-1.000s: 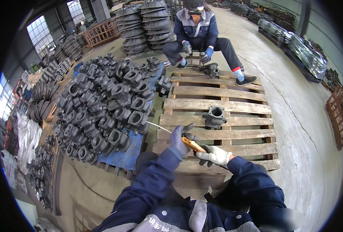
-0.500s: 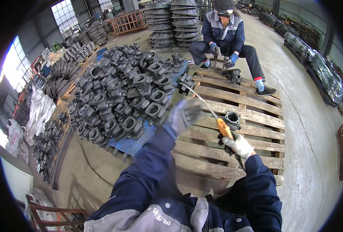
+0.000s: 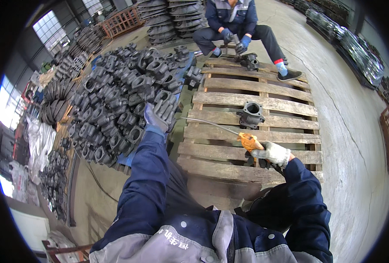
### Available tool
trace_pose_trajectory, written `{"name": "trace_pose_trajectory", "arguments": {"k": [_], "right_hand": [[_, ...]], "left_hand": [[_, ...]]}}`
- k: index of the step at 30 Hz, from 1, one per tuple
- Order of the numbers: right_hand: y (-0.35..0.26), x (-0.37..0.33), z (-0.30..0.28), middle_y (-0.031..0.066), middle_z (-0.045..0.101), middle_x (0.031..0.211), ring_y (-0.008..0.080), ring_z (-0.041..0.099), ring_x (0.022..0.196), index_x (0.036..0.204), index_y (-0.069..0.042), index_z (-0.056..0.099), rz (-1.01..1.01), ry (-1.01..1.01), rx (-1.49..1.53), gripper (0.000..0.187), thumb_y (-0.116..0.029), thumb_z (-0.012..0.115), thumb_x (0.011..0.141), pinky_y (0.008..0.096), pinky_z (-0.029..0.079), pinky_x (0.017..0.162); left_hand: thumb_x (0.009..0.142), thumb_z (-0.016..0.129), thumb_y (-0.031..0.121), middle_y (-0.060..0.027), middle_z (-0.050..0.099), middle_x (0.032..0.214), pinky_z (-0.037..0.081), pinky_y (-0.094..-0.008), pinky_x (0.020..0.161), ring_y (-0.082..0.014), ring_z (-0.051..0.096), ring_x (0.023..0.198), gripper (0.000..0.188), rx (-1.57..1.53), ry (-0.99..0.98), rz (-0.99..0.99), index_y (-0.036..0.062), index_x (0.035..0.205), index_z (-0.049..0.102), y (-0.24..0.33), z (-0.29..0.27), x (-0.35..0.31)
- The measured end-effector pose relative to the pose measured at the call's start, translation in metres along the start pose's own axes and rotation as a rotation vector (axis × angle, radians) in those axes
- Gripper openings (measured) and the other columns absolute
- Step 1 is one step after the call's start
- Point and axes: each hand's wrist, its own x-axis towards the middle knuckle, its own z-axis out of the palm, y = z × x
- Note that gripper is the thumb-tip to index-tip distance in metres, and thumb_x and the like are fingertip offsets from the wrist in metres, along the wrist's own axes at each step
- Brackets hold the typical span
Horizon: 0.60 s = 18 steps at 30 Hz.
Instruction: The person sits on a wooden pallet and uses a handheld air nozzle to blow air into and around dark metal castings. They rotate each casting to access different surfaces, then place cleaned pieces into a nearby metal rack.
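Note:
My left hand (image 3: 158, 117), in a grey-blue glove, reaches over the near right side of a pile of dark metal castings (image 3: 115, 94). Its fingers are stretched out and apart, near or touching the castings; I cannot tell which. In a white glove with dark fingers, my right hand (image 3: 271, 154) is closed round the orange handle of a wand with a long thin metal tube (image 3: 242, 136). The tube points left, its tip close to the pile's edge. A single flanged casting (image 3: 252, 115) with a round bore stands on the wooden pallet (image 3: 247, 151), beyond the wand.
Across the pallet a seated co-worker (image 3: 231, 17) in blue gloves handles a tool at another casting (image 3: 249, 62). A blue sheet (image 3: 186, 65) lies under the pile. A dark hose (image 3: 99, 186) runs over the floor at left. Stacked round castings (image 3: 185, 17) stand behind.
My left hand has swung left, from above the pallet to the castings. The wand has dropped to a flatter angle, its tip nearer me. The view has shifted slightly.

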Motion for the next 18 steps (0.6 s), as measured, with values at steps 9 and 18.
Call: {"name": "trace_pose_trajectory", "arguments": {"k": [9,18], "right_hand": [[-0.009,0.008,0.012,0.0041,0.065,0.080,0.0130,0.059,0.061,0.106,-0.005,0.068,0.021,-0.090,-0.110,0.058,-0.060,0.062,0.088,0.0266,0.046,0.052],[-0.015,-0.010,0.025,0.0047,0.067,0.080,0.0112,0.056,0.055,0.109,-0.007,0.068,-0.004,-0.129,0.074,0.074,-0.074,0.043,0.092,0.0250,0.043,0.050]], "left_hand": [[0.096,0.022,0.070,-0.0129,0.061,0.132,0.044,-0.0425,0.101,-0.0264,0.061,0.113,0.078,0.281,-0.184,-0.095,0.0135,0.143,0.049,-0.018,0.013,-0.001],[0.094,0.029,0.075,-0.0199,0.047,0.148,0.036,-0.0502,0.111,-0.0374,0.046,0.135,0.085,0.159,-0.404,-0.131,0.0143,0.154,0.030,-0.016,0.005,-0.002]]}}
